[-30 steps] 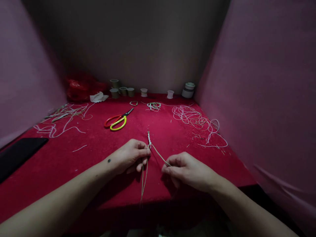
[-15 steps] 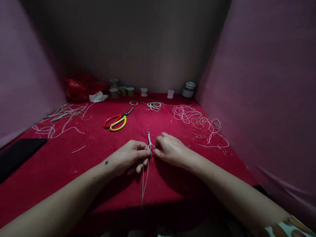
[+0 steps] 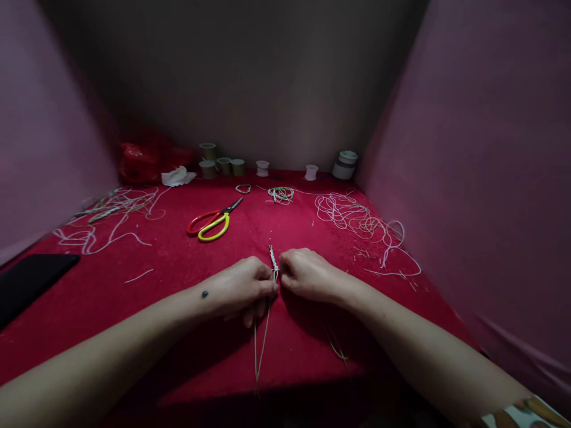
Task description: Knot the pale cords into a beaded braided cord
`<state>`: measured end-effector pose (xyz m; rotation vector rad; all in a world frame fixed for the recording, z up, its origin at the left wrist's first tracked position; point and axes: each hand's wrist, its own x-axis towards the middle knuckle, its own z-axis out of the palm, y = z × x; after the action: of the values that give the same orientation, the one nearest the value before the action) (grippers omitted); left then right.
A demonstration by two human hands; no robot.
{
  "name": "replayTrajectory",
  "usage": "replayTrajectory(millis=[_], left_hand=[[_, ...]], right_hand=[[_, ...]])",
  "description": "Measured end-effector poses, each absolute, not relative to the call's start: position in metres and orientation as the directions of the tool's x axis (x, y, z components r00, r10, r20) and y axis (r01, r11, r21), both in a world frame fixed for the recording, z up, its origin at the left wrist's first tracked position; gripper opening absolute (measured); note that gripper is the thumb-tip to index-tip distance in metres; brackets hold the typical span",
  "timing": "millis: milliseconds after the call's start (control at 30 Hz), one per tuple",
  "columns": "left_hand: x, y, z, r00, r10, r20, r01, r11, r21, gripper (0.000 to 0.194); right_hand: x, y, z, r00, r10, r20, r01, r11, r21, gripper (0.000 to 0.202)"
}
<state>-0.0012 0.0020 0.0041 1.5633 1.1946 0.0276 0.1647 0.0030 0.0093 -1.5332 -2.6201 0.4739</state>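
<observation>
A short braided strip of pale cord (image 3: 273, 257) lies on the red cloth, with a small dark loop at its far end. My left hand (image 3: 247, 288) pinches the cords at the near end of the braid between thumb and forefinger. Below it, two thin olive strands (image 3: 264, 348) hang down toward the table's front edge. Just right of the braid, my right hand (image 3: 308, 273) is closed with curled fingers, apparently on a side cord; its fingertips are partly hidden. Thin loose cord ends (image 3: 338, 348) show below my right wrist.
Scissors (image 3: 216, 221) with red and yellow handles lie beyond my left hand. Tangled cords spread at left (image 3: 118, 208) and right (image 3: 348, 214). Thread spools (image 3: 207, 169), a lidded jar (image 3: 345, 166) and a red plastic bag (image 3: 145, 160) line the back. A black flat object (image 3: 35, 282) lies far left.
My right hand has come closer to the braid, and the cord that showed between them is now hidden. Loose cord ends now show more clearly below my right wrist. The view has shifted slightly.
</observation>
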Motion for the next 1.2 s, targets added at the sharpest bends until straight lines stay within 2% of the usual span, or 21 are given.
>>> replayTrajectory(millis=[133,267,333,467,633,733,1000,1200], left_hand=[[-0.002,0.006,0.004,0.516,0.641,-0.568,0.595,0.209,0.776,0.023],[-0.005,0.005,0.006,0.517,0.625,-0.584,0.556,0.273,0.785,0.036],[-0.007,0.003,0.007,0.520,0.623,-0.585,0.538,0.294,0.790,0.036],[-0.011,0.001,0.010,0.526,0.625,-0.577,0.493,0.329,0.806,0.028],[-0.013,0.003,0.007,0.482,0.671,-0.564,0.460,0.354,0.814,0.031],[-0.010,0.004,0.001,0.443,0.710,-0.548,0.445,0.357,0.821,0.034],[-0.001,0.001,-0.003,0.373,0.761,-0.531,0.425,0.369,0.827,0.036],[-0.002,0.000,0.000,0.377,0.766,-0.520,0.394,0.376,0.839,0.027]], right_hand=[[0.167,0.004,0.008,-0.524,0.850,-0.062,0.804,0.469,-0.365,0.017],[0.165,0.005,0.009,-0.540,0.837,-0.086,0.802,0.481,-0.355,0.012],[0.165,0.005,0.010,-0.527,0.846,-0.083,0.806,0.467,-0.365,0.010],[0.171,0.007,0.009,-0.520,0.852,-0.057,0.748,0.422,-0.513,0.008],[0.179,0.009,0.003,-0.456,0.876,-0.157,0.619,0.186,-0.763,0.006],[0.179,0.008,0.001,-0.430,0.864,-0.262,0.527,0.004,-0.850,0.005],[0.178,0.007,0.004,-0.482,0.788,-0.382,0.331,-0.240,-0.913,0.005],[0.179,0.008,-0.002,-0.492,0.788,-0.370,0.267,-0.269,-0.926,0.008]])
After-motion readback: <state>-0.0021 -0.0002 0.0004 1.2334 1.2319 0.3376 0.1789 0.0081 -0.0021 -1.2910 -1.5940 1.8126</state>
